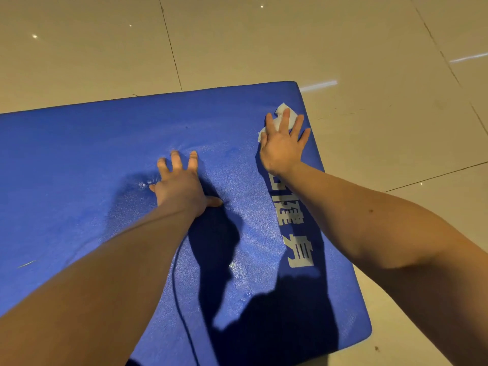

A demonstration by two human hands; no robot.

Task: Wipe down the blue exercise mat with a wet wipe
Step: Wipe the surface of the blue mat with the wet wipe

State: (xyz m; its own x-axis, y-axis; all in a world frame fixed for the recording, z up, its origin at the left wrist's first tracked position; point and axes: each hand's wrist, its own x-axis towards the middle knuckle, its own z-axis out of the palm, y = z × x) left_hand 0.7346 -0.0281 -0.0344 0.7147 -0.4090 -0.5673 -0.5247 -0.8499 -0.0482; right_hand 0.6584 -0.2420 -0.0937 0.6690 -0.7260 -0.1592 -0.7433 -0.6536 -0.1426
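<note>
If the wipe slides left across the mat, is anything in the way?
Yes. The wipe lies under the right hand at the far right corner of the mat. The left hand presses the mat's middle, right in that path. A thin cord runs nearer.

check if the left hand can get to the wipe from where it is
Probably yes: only bare blue mat lies between the left hand, planted mid-mat, and the wet wipe near the far right corner. The right hand lies flat over most of it, though.

beige floor tiles (237,43); possibly a thin cord (173,276)
</note>
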